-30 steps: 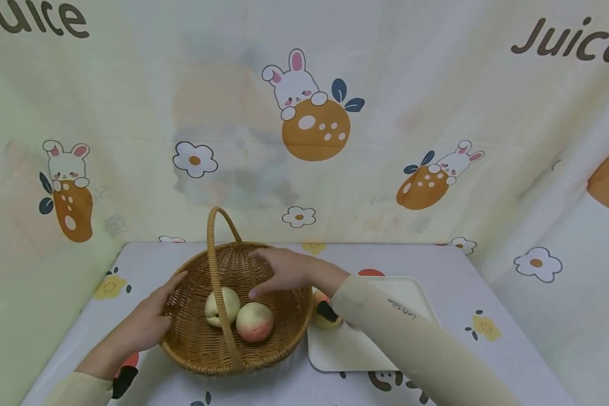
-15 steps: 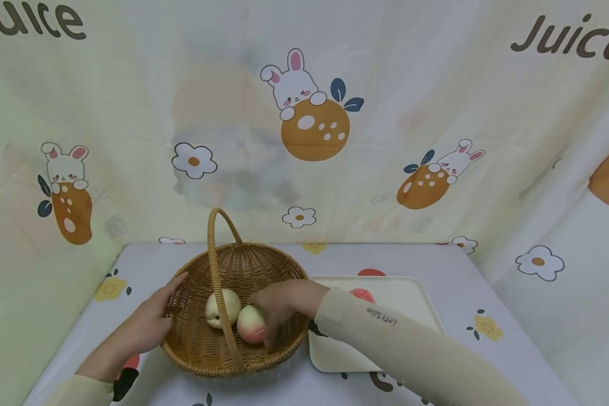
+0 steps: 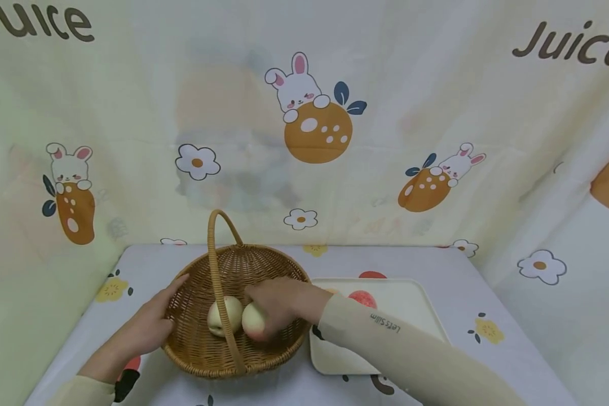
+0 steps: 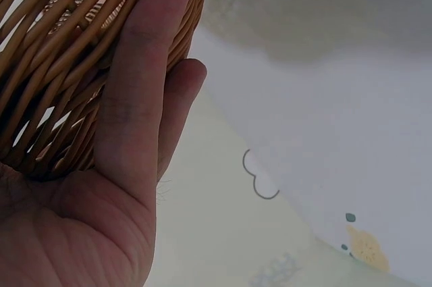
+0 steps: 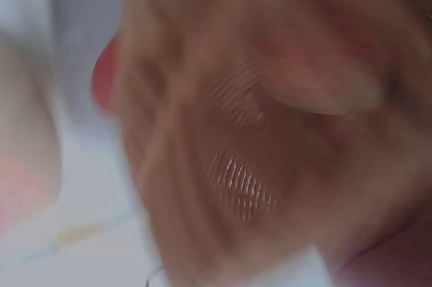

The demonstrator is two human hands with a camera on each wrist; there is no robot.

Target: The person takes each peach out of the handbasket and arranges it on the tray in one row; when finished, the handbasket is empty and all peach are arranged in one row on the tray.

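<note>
The brown wicker basket (image 3: 259, 265), with its arched handle, stands on the table and holds two peaches. My left hand (image 3: 149, 327) rests along the basket's left outer side; in the left wrist view its fingers (image 4: 135, 98) lie straight against the weave. Inside the basket, my right hand (image 3: 279, 307) reaches down over the right peach (image 3: 252, 322) and grips it; part of that fruit is covered by the hand. Beside it, behind the handle, lies a paler peach (image 3: 234, 316). The right wrist view is blurred, with a pinkish peach (image 5: 324, 88) under the hand.
A white tray (image 3: 406, 299) stands right of the basket, partly under my right sleeve. On it a red fruit (image 3: 363, 298) shows, with an orange-tinted edge near the wrist. A printed curtain (image 3: 233, 101) rises behind the table.
My right hand has dropped from the basket's upper middle onto the right peach and taken hold of it. The peaches have shifted slightly. My left hand stays at the basket's side.
</note>
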